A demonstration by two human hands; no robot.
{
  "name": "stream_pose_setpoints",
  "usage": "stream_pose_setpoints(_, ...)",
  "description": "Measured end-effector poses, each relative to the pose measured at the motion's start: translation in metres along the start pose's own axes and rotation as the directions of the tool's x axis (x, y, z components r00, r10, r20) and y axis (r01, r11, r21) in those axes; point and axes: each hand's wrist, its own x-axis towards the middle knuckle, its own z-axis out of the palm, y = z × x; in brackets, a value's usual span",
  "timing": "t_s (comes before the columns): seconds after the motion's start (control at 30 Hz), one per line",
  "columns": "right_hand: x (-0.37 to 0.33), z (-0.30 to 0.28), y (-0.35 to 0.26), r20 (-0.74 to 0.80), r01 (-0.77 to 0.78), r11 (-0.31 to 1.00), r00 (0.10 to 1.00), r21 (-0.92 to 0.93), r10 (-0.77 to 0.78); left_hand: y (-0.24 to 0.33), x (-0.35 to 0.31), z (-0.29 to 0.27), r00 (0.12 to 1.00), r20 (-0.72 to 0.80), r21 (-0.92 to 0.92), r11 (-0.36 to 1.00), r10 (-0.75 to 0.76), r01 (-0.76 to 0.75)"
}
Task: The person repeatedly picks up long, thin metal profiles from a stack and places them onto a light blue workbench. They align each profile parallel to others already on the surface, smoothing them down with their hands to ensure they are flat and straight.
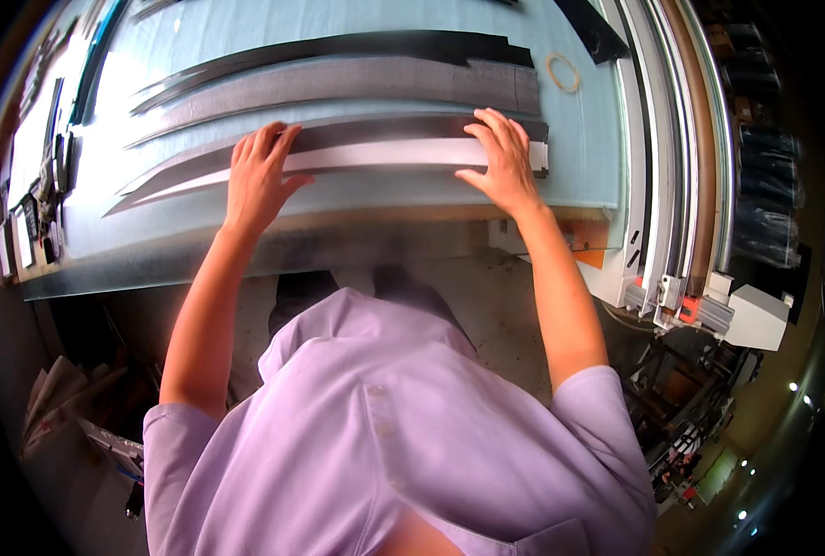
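Observation:
A long dark grey strip (375, 132) lies across the near part of the glass-like tabletop, with a narrower white strip (385, 156) along its near side. Both taper to a point at the left. My left hand (260, 176) rests over them left of the middle, fingers stretched and thumb apart. Close to their square right end, my right hand (505, 159) spreads its fingers and thumb the same way. Neither hand visibly grips anything, though the undersides of the fingers are hidden. Farther back lie a lighter grey textured strip (366, 88) and a black strip (375, 46).
A tan rubber band (577, 80) lies at the back right. Along the right edge runs a metal rail (675, 139) with a white housing (757, 317) at its near end. Several small dark tools (57, 176) crowd the left edge. An orange piece (590, 258) shows below the table's right corner.

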Motion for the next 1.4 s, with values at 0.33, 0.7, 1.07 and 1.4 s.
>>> stream_pose_setpoints(0.33,0.012,0.01,0.028,0.264,-0.028,1.0,0.964,-0.007,0.029,-0.018,0.024,0.027,0.977,0.215,-0.043,0.999,0.0,0.009)
stream_pose_setpoints(0.7,0.067,0.017,0.093,0.067,-0.038,0.998,0.997,-0.057,0.042,-0.045,0.049,0.048,0.983,0.042,0.206,0.965,-0.177,0.164)
stream_pose_setpoints(1.07,0.078,-0.007,0.072,-0.245,0.216,0.966,0.938,-0.146,-0.246,-0.042,0.064,0.035,0.971,0.097,0.197,0.96,-0.219,0.197)
stream_pose_setpoints(1.4,0.063,-0.005,0.071,-0.116,0.318,0.915,0.928,-0.247,-0.354,-0.036,0.083,0.047,0.975,0.131,0.079,0.982,-0.179,0.17)
